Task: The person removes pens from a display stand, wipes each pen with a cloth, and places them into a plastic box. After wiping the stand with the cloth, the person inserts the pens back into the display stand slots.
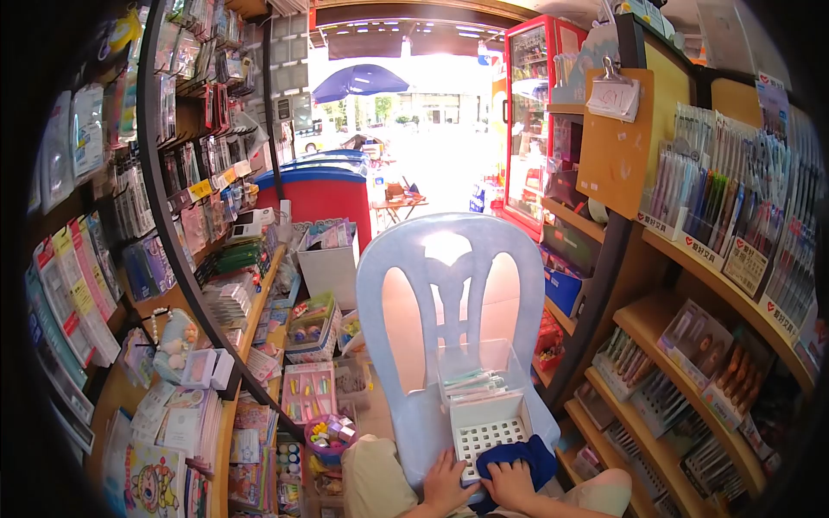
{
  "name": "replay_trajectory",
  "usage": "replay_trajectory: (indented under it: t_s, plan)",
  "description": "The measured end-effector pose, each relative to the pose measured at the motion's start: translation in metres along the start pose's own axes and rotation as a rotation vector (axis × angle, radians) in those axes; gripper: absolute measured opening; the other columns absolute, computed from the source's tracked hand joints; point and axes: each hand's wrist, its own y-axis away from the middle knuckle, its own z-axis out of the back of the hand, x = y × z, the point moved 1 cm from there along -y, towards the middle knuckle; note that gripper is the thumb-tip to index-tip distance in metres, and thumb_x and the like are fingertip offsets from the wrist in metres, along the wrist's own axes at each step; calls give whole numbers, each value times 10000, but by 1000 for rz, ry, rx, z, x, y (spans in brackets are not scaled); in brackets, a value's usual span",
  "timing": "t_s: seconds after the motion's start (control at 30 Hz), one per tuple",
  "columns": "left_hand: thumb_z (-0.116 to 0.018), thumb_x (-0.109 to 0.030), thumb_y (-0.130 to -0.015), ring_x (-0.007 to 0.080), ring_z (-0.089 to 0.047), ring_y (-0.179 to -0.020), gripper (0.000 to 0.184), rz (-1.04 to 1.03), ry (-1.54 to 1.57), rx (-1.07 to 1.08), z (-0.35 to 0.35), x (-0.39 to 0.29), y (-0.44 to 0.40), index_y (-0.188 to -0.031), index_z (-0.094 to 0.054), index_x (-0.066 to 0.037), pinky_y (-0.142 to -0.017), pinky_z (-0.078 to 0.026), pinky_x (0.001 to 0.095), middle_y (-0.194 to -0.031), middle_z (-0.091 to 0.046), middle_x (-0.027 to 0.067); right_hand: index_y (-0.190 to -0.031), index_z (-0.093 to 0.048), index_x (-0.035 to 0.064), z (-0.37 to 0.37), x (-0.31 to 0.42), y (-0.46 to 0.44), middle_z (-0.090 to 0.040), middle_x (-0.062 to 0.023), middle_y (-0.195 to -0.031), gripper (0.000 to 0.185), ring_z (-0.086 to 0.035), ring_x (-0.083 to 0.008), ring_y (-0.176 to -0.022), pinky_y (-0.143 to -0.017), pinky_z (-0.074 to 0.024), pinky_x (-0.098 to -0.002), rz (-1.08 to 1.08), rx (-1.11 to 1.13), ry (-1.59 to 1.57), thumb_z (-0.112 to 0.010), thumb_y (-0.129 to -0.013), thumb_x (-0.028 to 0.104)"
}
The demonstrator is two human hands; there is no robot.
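Observation:
A blue plastic chair (413, 425) stands in front of me. On its seat is a white box with a grid of square holes (492, 433), and behind that a clear container (477, 363) with several pens in it. My left hand (446, 483) rests at the near left corner of the white box, its fingers spread. My right hand (509, 485) presses on a dark blue cloth (534, 457), which lies over the near right part of the white box. The fingers of my right hand are bent over the cloth's near edge.
Pen racks (708, 198) and wooden shelves (673, 363) rise on the right. Hanging stationery and shelves of notebooks (177, 423) line the left. A purple basket (330, 436) of small items stands left of the chair. A red-framed fridge (528, 121) is beyond.

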Motion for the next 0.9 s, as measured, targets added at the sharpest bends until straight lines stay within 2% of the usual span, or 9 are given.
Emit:
replay_trajectory:
  t_s: [0.1,0.23,0.33,0.43,0.63,0.73,0.83,0.9]
  plan:
    - [-773,-393,-628,424,-474,-1152,525,5,0,-4,4,-3,0,-993,-602,-55,-917,-443,448,-1207,-502,270,-1119,-562,44,-6,-1,19,-588,-167,-983,345,-517,-369,-940,-849,-390,-488,55,-193,-98,-585,-826,226]
    - [-768,-409,-640,427,-475,-1148,529,-9,-6,-27,3,-1,2,-985,-601,-44,-915,-441,450,-1191,-509,262,-1085,-572,22,-3,-13,29,-585,-172,-981,315,-514,-375,-939,-855,-391,-478,96,-78,-198,-580,-811,179]
    - [-763,-411,-650,428,-479,-1139,528,-11,-5,-30,3,-2,4,-988,-597,-40,-912,-440,449,-1186,-510,260,-1087,-573,13,2,-18,36,-593,-176,-1022,297,-520,-377,-973,-906,-383,-472,146,-134,-276,-570,-824,151]
    - [-756,-413,-659,428,-474,-1143,526,2,24,-33,10,-7,6,-993,-594,-40,-912,-439,453,-1193,-505,257,-1120,-565,7,0,-28,42,-595,-183,-1077,301,-524,-378,-1034,-960,-368,-466,189,-125,-337,-559,-854,148]
    - [-752,-414,-664,433,-451,-1167,528,22,17,-16,11,-6,13,-1000,-588,-41,-903,-437,471,-1217,-488,258,-1175,-551,42,15,-36,53,-581,-194,-1136,338,-503,-378,-1114,-995,-354,-472,63,56,-500,-582,-882,209]
    - [-754,-416,-659,434,-452,-1167,528,-9,10,-83,7,-1,14,-996,-588,-46,-898,-437,475,-1220,-488,256,-1209,-534,50,10,-52,57,-544,-196,-1217,377,-491,-371,-1146,-1041,-327,-452,9,126,-638,-594,-875,214]
    - [-758,-412,-650,433,-451,-1170,527,25,-4,-53,9,-3,16,-995,-589,-50,-908,-436,471,-1223,-488,255,-1190,-575,77,10,-70,59,-621,-175,-1097,400,-561,-333,-1075,-914,-422,-398,12,81,-756,-561,-898,349]
    - [-759,-408,-647,433,-444,-1181,535,31,5,-44,12,-2,16,-1009,-590,-53,-910,-436,467,-1237,-479,260,-1174,-569,53,-1,-92,52,-623,-150,-1093,421,-560,-325,-1070,-932,-409,-419,-109,19,-1078,-576,-880,354]
